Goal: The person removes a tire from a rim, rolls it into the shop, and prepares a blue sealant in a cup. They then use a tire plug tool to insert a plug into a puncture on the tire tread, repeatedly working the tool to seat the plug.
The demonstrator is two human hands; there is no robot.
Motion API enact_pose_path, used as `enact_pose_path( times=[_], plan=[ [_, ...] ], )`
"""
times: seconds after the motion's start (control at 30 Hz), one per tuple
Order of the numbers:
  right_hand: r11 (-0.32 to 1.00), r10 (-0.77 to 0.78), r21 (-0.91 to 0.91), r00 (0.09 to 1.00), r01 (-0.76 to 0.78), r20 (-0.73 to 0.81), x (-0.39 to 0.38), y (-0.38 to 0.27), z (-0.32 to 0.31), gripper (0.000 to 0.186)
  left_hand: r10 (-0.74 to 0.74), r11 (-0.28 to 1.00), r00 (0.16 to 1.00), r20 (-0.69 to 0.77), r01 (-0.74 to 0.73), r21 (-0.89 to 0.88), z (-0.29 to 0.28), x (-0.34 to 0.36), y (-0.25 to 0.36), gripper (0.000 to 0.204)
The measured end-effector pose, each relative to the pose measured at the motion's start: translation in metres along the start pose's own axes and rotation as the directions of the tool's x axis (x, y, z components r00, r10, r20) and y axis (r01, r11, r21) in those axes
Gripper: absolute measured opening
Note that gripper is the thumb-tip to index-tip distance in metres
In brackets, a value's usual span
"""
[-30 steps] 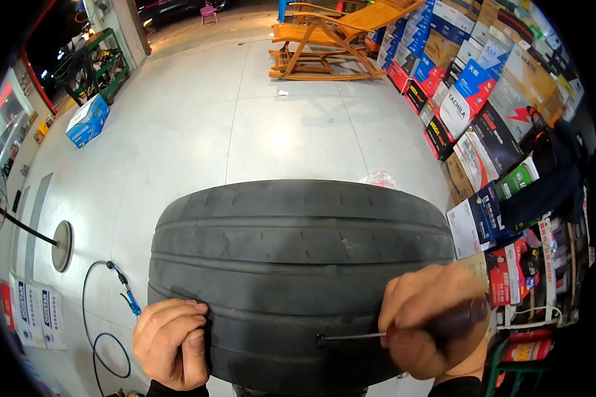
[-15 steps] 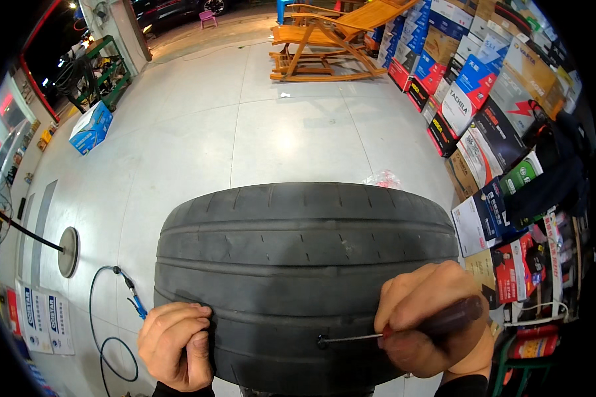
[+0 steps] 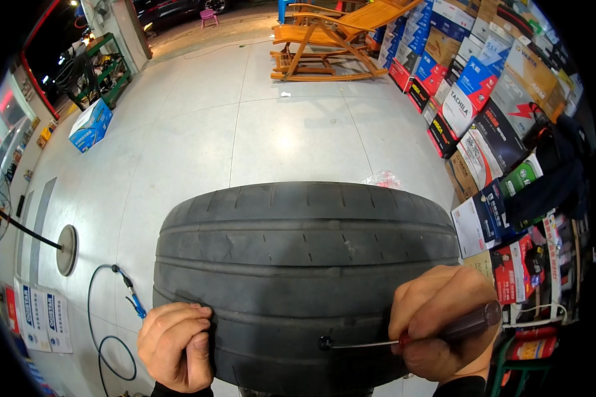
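A worn black tire (image 3: 265, 284) stands upright in front of me, its grooved tread facing up. My left hand (image 3: 176, 345) grips its left edge, fingers curled over the shoulder. In a closed fist, my right hand (image 3: 437, 324) holds a screwdriver (image 3: 473, 323) with a dark reddish, see-through handle. Its thin metal shaft points left across the tread. The tip meets a small glossy black lump (image 3: 324, 343) on the near part of the tread; I cannot tell whether it goes inside.
Stacked battery cartons (image 3: 467, 99) line the right side. A wooden rocking chair (image 3: 334, 40) stands at the back. On the left are a blue air hose (image 3: 94, 317), a round-based stand (image 3: 67, 250) and a blue box (image 3: 91, 126). A crumpled plastic bag (image 3: 383, 178) lies beyond the tire.
My right hand has shifted a little to the right with the screwdriver, and more shaft shows. The black lump looks slightly larger. My left hand has stayed in place on the tire.
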State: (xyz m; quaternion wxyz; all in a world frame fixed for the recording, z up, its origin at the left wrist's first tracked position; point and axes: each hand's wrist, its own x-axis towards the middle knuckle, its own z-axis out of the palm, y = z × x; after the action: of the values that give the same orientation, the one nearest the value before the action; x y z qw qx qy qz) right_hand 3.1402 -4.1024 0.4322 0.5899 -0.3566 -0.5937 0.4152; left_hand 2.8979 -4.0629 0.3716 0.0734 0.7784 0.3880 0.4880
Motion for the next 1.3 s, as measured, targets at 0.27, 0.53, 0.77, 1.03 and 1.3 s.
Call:
enact_pose_path(
  times=[0.27,0.53,0.77,1.03,1.3],
  plan=[
    [0.994,0.101,0.05,0.995,-0.101,0.001,-0.006,0.004,0.0,0.019,0.015,0.999,1.0,0.023,-0.014,-0.044,-0.005,-0.002,-0.009,0.013],
    [0.987,-0.16,0.035,0.985,0.158,0.067,0.002,-0.003,-0.007,0.022,-0.007,1.0,1.0,0.004,0.007,0.008,-0.001,0.002,0.003,0.013],
    [0.992,-0.061,-0.1,0.989,0.075,0.134,0.002,0.005,-0.006,0.024,-0.001,1.0,1.0,0.007,0.001,-0.003,-0.003,0.001,0.001,0.013],
    [0.995,-0.069,-0.066,0.995,0.074,0.073,-0.001,0.004,-0.004,0.027,0.008,1.0,1.0,0.005,-0.008,-0.003,-0.001,0.0,0.001,0.015],
    [0.99,-0.092,-0.088,0.972,0.114,0.217,0.003,0.001,-0.013,0.025,0.011,1.0,1.0,0.012,-0.011,0.0,-0.001,0.001,0.001,0.016]
  ],
)
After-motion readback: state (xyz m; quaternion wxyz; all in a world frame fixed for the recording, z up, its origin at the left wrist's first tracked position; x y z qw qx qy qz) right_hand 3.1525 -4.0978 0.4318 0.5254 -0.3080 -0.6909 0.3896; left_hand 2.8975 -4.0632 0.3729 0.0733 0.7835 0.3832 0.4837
